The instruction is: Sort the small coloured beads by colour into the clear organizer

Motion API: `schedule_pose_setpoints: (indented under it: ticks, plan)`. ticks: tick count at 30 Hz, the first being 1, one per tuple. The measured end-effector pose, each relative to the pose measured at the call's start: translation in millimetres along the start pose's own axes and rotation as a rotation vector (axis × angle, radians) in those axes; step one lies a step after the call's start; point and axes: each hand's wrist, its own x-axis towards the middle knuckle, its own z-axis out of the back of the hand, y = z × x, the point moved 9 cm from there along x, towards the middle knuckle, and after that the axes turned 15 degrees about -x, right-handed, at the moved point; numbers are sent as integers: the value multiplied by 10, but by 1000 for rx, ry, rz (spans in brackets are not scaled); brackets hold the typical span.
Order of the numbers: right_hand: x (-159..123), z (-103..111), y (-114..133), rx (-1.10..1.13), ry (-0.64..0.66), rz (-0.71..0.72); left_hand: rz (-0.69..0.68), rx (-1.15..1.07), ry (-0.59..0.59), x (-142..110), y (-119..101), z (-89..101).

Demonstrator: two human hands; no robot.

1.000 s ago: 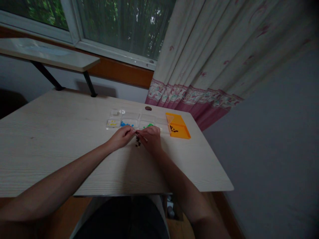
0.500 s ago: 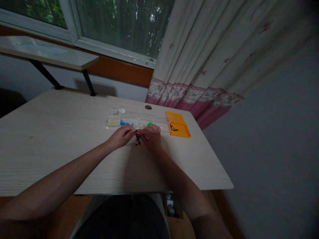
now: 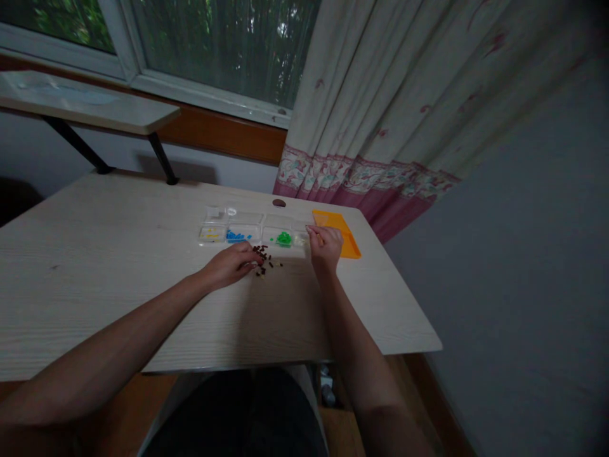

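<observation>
Looking down, head view: my right hand (image 3: 327,246) has just left my left hand's side and is now well to its right, fingertips at the right end of the clear box (image 3: 245,218), blocking part of the orange tray (image 3: 351,246). Right fingertips are pinched together; can't tell if I've got a piece. Left hand is half-curled at the brown pieces (image 3: 263,249) on the table (image 3: 190,330); can't tell what it grips, if anything. More of that pile shows now, so I judge the work split across two spots. Blue pieces (image 3: 236,237) sit beyond my left hand, green pieces (image 3: 284,238) between hands.
</observation>
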Motion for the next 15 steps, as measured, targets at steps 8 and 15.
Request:
schedule_pose_setpoints:
  ticks: [8, 15]
  plan:
    - [112, 140, -558, -47, -103, -224, 8, 44, 17, -5, -11, -7]
    - [107, 189, -832, -45, -146, -328, -3, 57, 22, 1, 9, -28]
